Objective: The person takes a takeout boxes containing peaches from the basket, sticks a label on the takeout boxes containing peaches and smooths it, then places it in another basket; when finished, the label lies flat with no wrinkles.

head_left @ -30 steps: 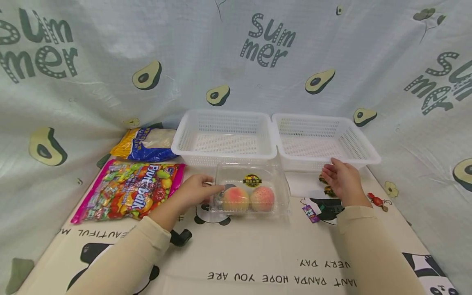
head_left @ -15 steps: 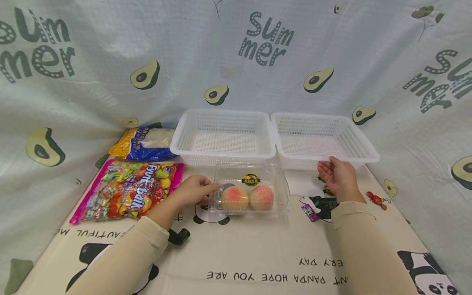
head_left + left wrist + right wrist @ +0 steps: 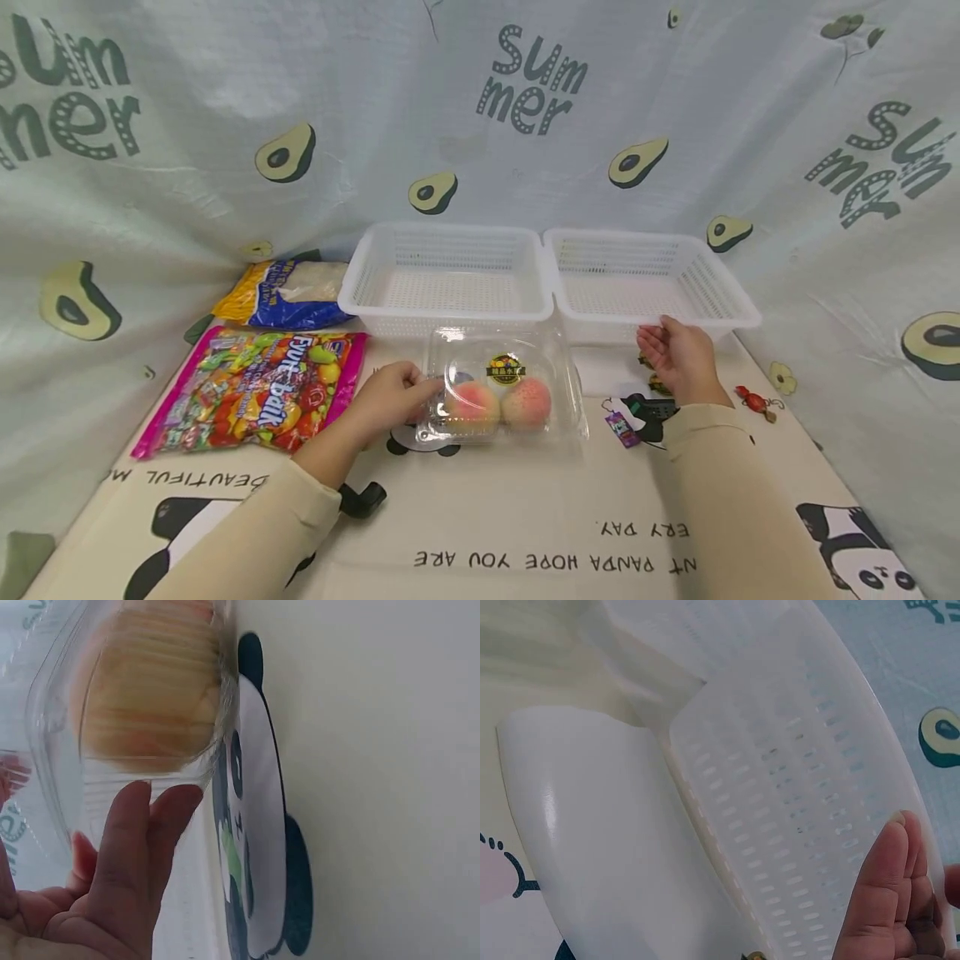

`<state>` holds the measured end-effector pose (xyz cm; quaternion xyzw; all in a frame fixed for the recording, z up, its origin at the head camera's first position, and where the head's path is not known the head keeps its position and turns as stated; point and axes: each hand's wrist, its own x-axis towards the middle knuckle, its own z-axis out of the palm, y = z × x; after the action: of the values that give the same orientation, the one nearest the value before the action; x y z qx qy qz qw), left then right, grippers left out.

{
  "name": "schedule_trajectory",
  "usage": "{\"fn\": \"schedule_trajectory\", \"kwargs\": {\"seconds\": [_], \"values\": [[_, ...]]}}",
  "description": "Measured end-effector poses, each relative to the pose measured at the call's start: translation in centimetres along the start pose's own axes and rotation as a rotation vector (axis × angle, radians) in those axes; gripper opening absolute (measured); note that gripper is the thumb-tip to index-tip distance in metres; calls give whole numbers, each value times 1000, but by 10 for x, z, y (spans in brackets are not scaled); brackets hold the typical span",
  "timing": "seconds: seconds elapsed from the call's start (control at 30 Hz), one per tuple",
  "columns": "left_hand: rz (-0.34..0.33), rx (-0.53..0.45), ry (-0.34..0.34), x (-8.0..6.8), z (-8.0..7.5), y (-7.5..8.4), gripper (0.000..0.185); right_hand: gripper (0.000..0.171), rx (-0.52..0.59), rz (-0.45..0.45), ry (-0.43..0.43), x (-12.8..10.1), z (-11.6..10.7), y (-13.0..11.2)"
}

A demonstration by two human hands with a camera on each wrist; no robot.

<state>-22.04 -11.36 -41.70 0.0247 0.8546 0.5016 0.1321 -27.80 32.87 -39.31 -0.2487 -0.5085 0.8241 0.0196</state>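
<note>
— Where is the clear clamshell box (image 3: 504,383), and what is in it?

— It sits at the middle of the head view, on the panda-print table cover (image 3: 525,517), just in front of the two white baskets. Two peaches (image 3: 500,405) lie side by side inside, under a lid with a round yellow-and-black sticker.

— Which hand is on it?

— The left hand (image 3: 390,398), at the box's left end. In the left wrist view its fingers (image 3: 142,832) lie fairly straight against the clear wall beside one peach (image 3: 146,694); I cannot tell whether the thumb pinches the rim.

— And the right hand?

— The right hand (image 3: 678,354) is at centre right, well apart from the box, palm turned inward, fingers relaxed and apart, holding nothing. It hovers by the front rim of the right basket (image 3: 645,279); in the right wrist view its fingertips (image 3: 889,877) lie close against the slotted basket wall (image 3: 795,795).

— What else is around?

— The left basket (image 3: 446,275) stands touching the right one. At left lies a pink bag of fruit candy (image 3: 251,392), with a blue-and-yellow bag (image 3: 288,293) behind it. Near the right wrist are a purple-wrapped sweet (image 3: 622,427) and a red-wrapped sweet (image 3: 752,400). An avocado-print backdrop (image 3: 225,125) fills the upper frame.
</note>
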Motion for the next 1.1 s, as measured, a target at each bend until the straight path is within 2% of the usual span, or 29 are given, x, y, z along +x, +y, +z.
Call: {"fn": "schedule_trajectory", "kwargs": {"seconds": [0.17, 0.37, 0.53, 0.63, 0.8, 1.1], "values": [[33, -17, 43, -11, -2, 7, 37, 33, 6, 3, -5, 0, 3, -3], [43, -25, 1, -17, -10, 16, 37, 34, 1, 10, -6, -3, 5, -5], [109, -32, 2, -15, -15, 32, 36, 31, 1, 5, -5, -3, 5, -4], [128, -20, 1, -11, -18, 48, 35, 29, 3, 7, 0, -2, 4, -4], [120, 29, -4, 0, -23, 76, 38, 30, 14, 21, 2, -3, 4, -4], [124, 48, 27, 32, -23, 123, 42, 34, -2, 33, 17, 0, 1, -1]]}}
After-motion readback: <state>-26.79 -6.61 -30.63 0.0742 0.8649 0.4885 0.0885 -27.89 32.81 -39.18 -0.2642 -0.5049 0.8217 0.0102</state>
